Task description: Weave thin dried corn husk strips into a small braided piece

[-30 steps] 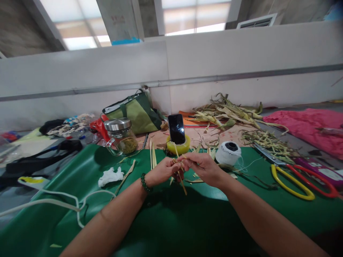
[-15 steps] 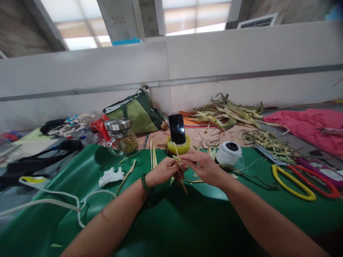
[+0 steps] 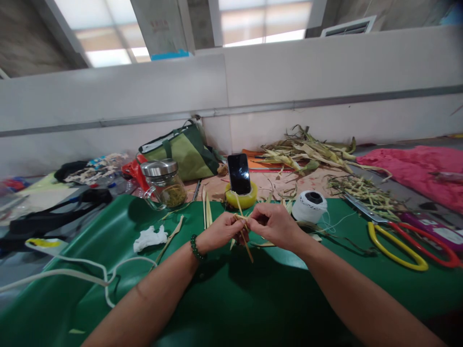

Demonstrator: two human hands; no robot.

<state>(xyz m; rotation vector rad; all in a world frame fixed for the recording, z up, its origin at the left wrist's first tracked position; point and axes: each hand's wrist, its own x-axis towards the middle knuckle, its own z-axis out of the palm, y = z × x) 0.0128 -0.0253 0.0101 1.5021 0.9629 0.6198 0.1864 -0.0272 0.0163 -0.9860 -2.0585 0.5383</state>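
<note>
Plant strips [image 3: 247, 247], thin, straw-yellow, crossed, one slanting, pinched in left fingers [image 3: 229, 221] and right fingers [image 3: 258, 223]

The plant strip [image 3: 247, 248] looks dry, fibrous and matt, while the green sheet [image 3: 224, 303] is smooth, glossy and plastic-looking. The jar [image 3: 172, 193] is clear glass, its lid [image 3: 159, 167] shiny metal. The tape roll [image 3: 240, 200] has a glossy plastic look; the scissors [image 3: 396, 249] have metal blades and smooth handles; the pink cloth [image 3: 415, 166] is matt and rumpled.
</note>
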